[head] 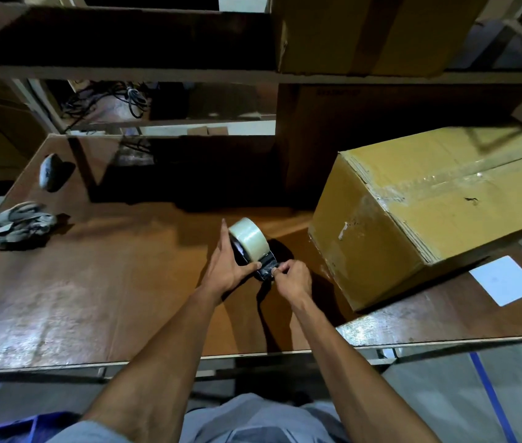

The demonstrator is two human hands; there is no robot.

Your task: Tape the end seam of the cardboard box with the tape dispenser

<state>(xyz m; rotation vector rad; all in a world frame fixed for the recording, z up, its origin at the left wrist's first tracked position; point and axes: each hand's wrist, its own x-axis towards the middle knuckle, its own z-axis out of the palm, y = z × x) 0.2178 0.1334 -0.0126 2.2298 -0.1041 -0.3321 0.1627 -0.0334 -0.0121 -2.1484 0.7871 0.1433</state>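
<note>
Prep stage, by my reading: end seam not yet taped; top seam of the cardboard box (pixel 438 215) already carries clear tape. Left hand (pixel 226 268) clamps the tape dispenser (pixel 253 251) at table centre, just left of the box; right hand (pixel 291 278) pinches at its front edge, probably freeing the tape end; hands nearly touching. Left to do: carry dispenser to box, tape the end. Count: one dispenser, one roll, one box on the table (pixel 93 298), one white card (pixel 505 279), one bundle of grey gloves (pixel 18 225).
</note>
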